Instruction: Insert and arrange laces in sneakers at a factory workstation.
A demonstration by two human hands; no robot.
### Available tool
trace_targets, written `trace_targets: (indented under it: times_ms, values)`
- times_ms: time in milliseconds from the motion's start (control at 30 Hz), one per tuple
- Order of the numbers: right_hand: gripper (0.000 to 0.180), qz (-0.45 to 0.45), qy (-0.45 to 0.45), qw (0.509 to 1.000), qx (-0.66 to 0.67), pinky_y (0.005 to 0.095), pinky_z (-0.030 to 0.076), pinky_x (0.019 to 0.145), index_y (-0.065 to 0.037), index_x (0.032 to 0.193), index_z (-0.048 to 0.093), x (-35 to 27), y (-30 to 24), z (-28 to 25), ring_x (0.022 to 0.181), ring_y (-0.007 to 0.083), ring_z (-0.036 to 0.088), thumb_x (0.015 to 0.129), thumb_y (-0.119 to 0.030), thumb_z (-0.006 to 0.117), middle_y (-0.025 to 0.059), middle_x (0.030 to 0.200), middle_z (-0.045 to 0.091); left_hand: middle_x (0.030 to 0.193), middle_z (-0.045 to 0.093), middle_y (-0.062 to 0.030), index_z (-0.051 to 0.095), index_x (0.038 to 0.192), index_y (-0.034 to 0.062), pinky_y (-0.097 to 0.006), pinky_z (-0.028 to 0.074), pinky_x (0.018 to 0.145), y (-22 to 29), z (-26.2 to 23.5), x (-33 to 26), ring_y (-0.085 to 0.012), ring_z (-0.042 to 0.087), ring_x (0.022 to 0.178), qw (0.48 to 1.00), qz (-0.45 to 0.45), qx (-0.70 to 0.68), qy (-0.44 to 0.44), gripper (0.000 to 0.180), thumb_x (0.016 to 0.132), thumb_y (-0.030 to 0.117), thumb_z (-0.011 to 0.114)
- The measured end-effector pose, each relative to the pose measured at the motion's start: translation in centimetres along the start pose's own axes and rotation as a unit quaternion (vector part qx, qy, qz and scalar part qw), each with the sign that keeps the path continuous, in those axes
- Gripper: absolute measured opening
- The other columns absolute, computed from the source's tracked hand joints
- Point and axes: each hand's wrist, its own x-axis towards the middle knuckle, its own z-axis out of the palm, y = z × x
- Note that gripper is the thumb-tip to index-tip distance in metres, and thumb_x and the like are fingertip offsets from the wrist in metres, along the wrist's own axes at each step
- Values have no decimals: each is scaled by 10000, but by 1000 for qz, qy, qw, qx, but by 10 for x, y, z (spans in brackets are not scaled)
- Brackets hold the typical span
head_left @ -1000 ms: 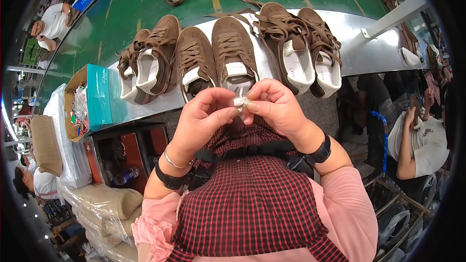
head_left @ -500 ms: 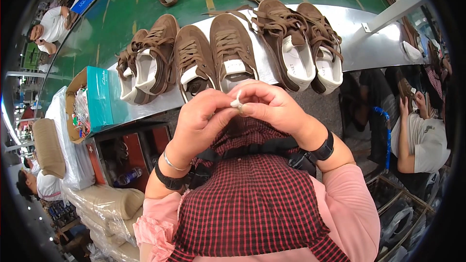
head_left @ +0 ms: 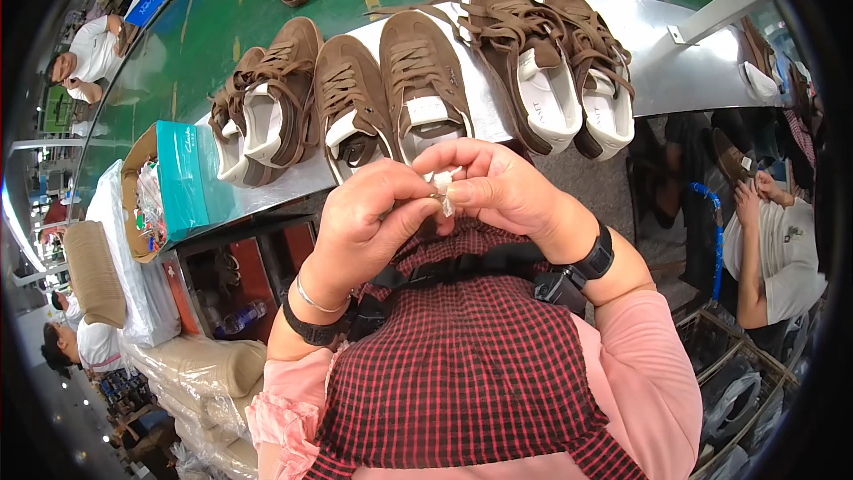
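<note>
At 9 o'clock of frame: teal cardboard box (head_left: 182, 180) standing on the curved shiny metal surface (head_left: 684, 71), just beside the leftmost brown suede lace-up shoes with white lining (head_left: 267, 120). Next pair (head_left: 386, 93) at 12 o'clock of the hands; third pair (head_left: 555, 71) at 1 o'clock, laces trailing off toward 11. More shoes on the green belt (head_left: 222, 18) beyond.

Left hand (head_left: 369, 218): fingers curled, thumb and forefinger closed on the small pale crinkled paper-like scrap (head_left: 444, 198). Bracelet and black band at the wrist.

The scrap sits dead centre between both hands, held over the chest, above the red-and-black checked apron (head_left: 462, 364), clear of the surface. Mostly hidden by fingertips; long axis looks roughly 12-to-6, can't confirm.

Right hand (head_left: 502, 191): fingers also closed, pinching the same scrap from the 3 o'clock side. Black wristband at the wrist.

Key relation: the scrap is at 3 o'clock of the left hand and 9 o'clock of the right, both touching it, neither nearer. The nearest shoe is the middle pair, apart from the hands, straight at 12.

Another person's arm (head_left: 755, 213) at far 3 o'clock, not involved.
</note>
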Motion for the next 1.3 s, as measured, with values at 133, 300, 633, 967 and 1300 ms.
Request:
trace_targets:
  times_ms: [133,300,633,967,1300]
  values:
    - [174,-61,25,995,-77,276,501,809,-18,989,597,-1,4,-5,882,148,604,848,-99,662,79,1006,608,741,622,-70,632,845,44,-306,470,607,4,1,0,-225,595,669,1000,10,27,7,115,756,30,704]
    - [107,-157,26,980,-117,284,454,842,-50,941,591,-2,6,4,926,148,549,852,-81,640,91,991,591,741,615,-78,629,840,38,-312,464,584,5,1,0,-232,588,659,998,20,52,27,125,745,9,705]
    - [114,-124,31,987,-98,249,481,795,-40,975,555,-4,5,3,847,105,576,879,-57,616,29,925,601,747,619,-77,622,873,33,-308,481,601,9,2,3,-241,600,682,999,32,43,8,158,740,-6,698]
    - [320,-57,18,995,-82,256,501,731,-4,1186,539,-10,-5,13,778,105,583,877,-51,605,31,888,598,809,620,-89,627,889,40,-345,493,606,3,2,-3,-259,608,684,990,93,102,12,190,720,12,708]
    - [114,-60,74,989,-111,249,497,668,-32,962,551,-10,-2,8,712,99,576,865,-57,605,24,827,597,751,586,-72,626,864,16,-339,438,556,1,3,6,-234,576,644,969,163,186,-22,181,686,33,657]
